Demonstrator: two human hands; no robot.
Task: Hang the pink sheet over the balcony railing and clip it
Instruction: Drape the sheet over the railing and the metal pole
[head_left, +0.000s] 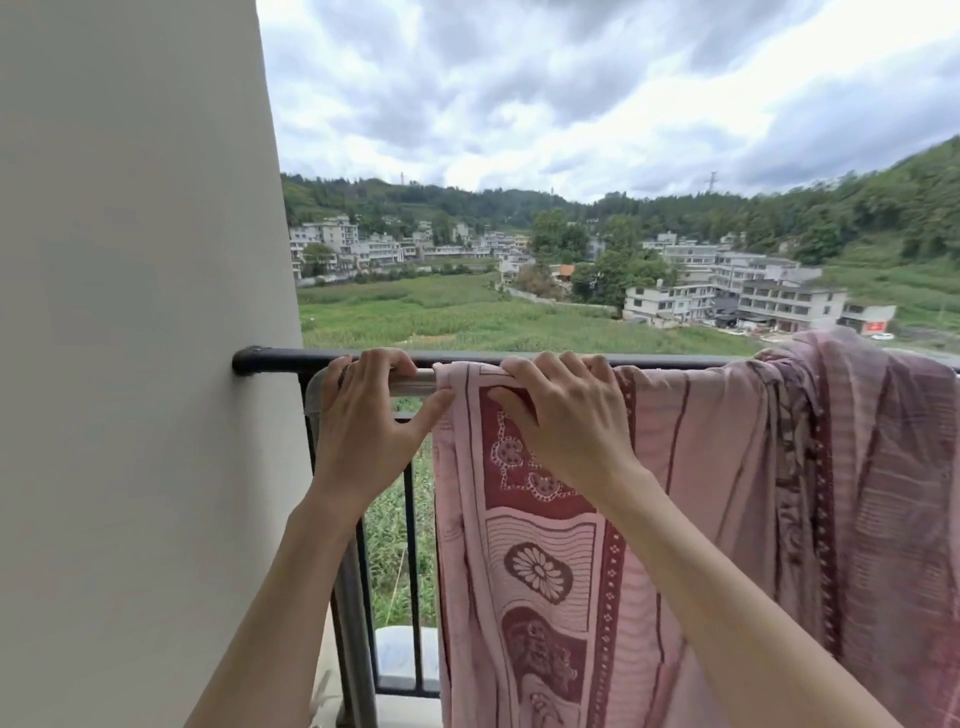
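The pink sheet (717, 493), patterned in dark red, hangs over a silver rail (410, 384) that runs just inside the black balcony railing (291, 358). Its right part is bunched up over the railing. My left hand (363, 421) curls over the bare silver rail just left of the sheet's edge, its thumb touching that edge. My right hand (561, 415) lies on top of the sheet at the rail, fingers curled over the fold. No clip is in view.
A white wall (135, 364) stands close on the left, where the black railing is fixed. Black vertical bars (410, 571) run below the rail. Beyond the railing lie a green field, buildings and hills.
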